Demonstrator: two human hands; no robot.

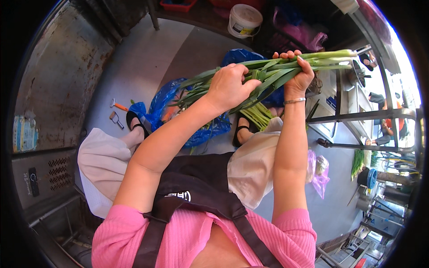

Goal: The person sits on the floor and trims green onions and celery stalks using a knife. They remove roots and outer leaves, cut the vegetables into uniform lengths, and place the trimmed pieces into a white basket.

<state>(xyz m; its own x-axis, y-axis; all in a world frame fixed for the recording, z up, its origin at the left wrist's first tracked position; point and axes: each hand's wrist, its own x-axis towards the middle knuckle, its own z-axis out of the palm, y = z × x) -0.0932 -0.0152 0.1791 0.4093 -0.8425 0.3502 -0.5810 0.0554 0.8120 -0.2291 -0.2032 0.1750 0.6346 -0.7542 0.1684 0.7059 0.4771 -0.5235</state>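
Note:
My right hand is wrapped around a bunch of leek-like greens near their pale stalk ends, which point right. A bracelet circles that wrist. Over the long flat leaves, my left hand has curled fingers, with leaf blades between them and the thumb. The leaf tips trail down to the left, above a spread blue plastic bag on the floor, which holds loose green scraps. More pale green stalks lie beside my right shoe, partly hidden by my trouser leg and the bunch.
An orange-handled peeler and a scraper-like tool lie near my left shoe. A rusty metal cabinet stands left. A white bucket is ahead. Right are a metal rack, a pink plastic bag and other people.

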